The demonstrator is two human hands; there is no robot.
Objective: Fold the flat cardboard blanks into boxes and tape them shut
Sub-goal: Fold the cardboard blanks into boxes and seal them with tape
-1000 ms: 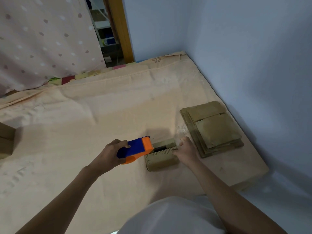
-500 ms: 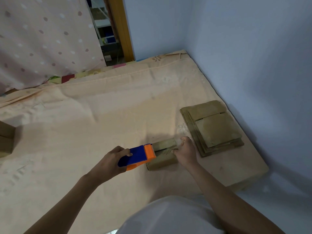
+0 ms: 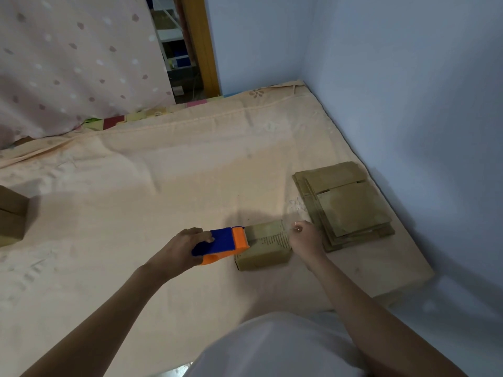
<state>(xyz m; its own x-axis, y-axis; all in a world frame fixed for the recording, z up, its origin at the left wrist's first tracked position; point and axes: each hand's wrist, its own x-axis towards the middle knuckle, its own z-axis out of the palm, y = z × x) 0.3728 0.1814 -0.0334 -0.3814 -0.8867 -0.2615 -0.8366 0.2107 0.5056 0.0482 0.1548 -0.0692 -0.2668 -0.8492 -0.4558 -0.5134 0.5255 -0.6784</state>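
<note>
The left hand (image 3: 185,247) has its grip wrapped round the blue-and-orange tape dispenser (image 3: 221,244), whose orange nose sits at the left end of the box's top. The right hand (image 3: 304,239) steadies the right end of the small cardboard box (image 3: 262,247); whether its fingers pinch tape there or merely press is too small to tell.

The bed (image 3: 163,186) carries everything, and its soft sheet will likely give under pressure. The stack of flat cardboard blanks (image 3: 344,204) lies just beside the box, near the wall, stiff and light enough to lift by an edge. The box sits between the two hands, light and hollow; I judge it would slide or dent easily, so holding it at the ends and edges is safest. A second box (image 3: 11,216) shows at the far left.
</note>
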